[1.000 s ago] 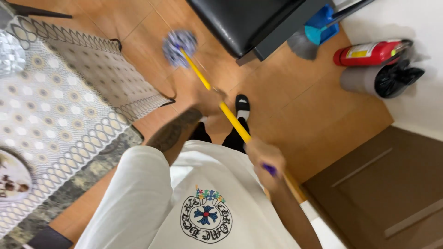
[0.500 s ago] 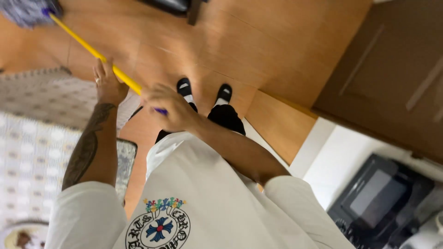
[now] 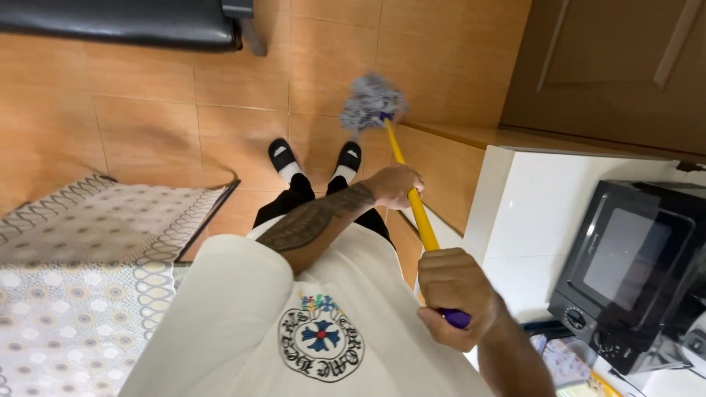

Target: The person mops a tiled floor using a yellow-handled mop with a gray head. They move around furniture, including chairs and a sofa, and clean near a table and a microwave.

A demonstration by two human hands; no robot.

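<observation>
I hold a mop with a yellow handle [image 3: 412, 198] in both hands. My left hand [image 3: 396, 185] grips the handle about midway down, my tattooed forearm crossing in front of my body. My right hand [image 3: 454, 294] is closed on the purple top end of the handle near my waist. The grey and purple mop head [image 3: 370, 101] rests on the orange tiled floor [image 3: 147, 110], just right of my feet in black slippers [image 3: 316, 156] and close to the base of a wooden door [image 3: 610, 66].
A table with a patterned cloth [image 3: 81, 257] stands at my left. A black seat [image 3: 125, 22] sits at the top left. A white counter [image 3: 537, 213] on my right carries a black toaster oven [image 3: 632, 265].
The mop head has swung from the far left of the floor to the right, beside my feet. My body and view turned right, and my right hand moved down toward my waist.
</observation>
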